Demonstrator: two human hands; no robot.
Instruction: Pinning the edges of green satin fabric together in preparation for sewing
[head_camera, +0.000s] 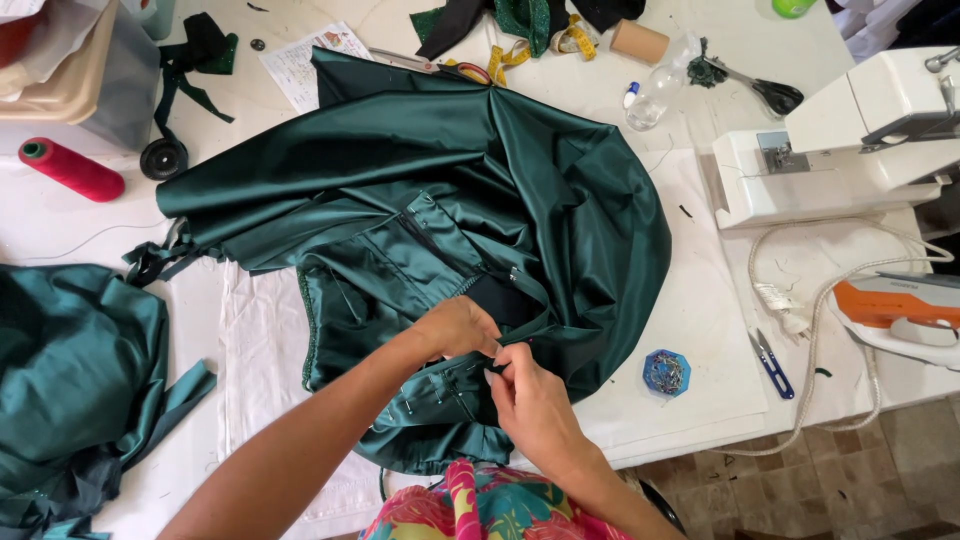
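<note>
Both hands, left hand (458, 328) & right hand (528, 392), fingers pinched together on green satin garment (420, 190) seam, holding the fold flat; pin box (666, 372) just right of them.

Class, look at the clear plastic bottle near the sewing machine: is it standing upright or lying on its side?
On its side: the bottle lies lengthwise on the table.

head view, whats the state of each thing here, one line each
green garment: spread on the table, pins along the near seam
left hand: pinching the seam
right hand: pinching the seam beside it
pin box: open
red spool: lying on its side
bottle: lying down
snips: shut
</note>
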